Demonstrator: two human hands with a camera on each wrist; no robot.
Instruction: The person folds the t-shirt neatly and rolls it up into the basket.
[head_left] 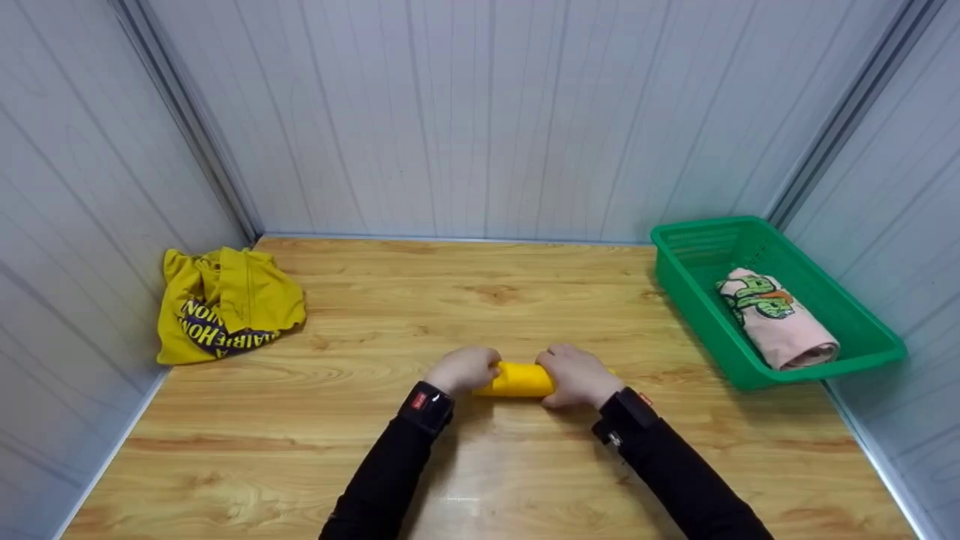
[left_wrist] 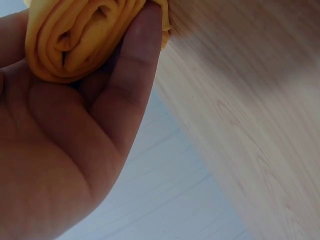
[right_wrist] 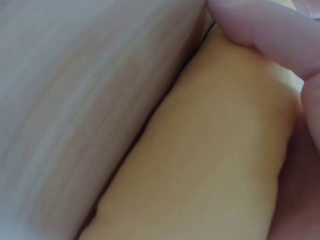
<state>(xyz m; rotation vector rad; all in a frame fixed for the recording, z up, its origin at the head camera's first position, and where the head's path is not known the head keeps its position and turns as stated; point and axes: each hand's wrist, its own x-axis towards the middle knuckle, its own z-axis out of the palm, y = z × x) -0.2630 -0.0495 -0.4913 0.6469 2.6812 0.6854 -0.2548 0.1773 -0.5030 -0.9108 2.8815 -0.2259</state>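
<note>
A yellow rolled-up cloth point(head_left: 521, 379) lies crosswise on the wooden tabletop in front of me. My left hand point(head_left: 463, 369) grips its left end, fingers and thumb curled round it. In the left wrist view the spiral layers of the cloth roll point(left_wrist: 75, 42) show at that end, above the palm. Toward the other end, my right hand point(head_left: 577, 375) holds the roll from above, thumb on the near side. The right wrist view shows the smooth length of the roll point(right_wrist: 200, 140) close up, with a finger pressed over it. The right hand covers most of the right end.
At the right stands a green plastic basket point(head_left: 697, 322) holding a rolled pink cloth point(head_left: 787, 330) with a green print. A crumpled yellow garment point(head_left: 247, 292) with dark lettering sits at the left, by the wall. Pale panel walls point(head_left: 487, 120) enclose the back and both sides.
</note>
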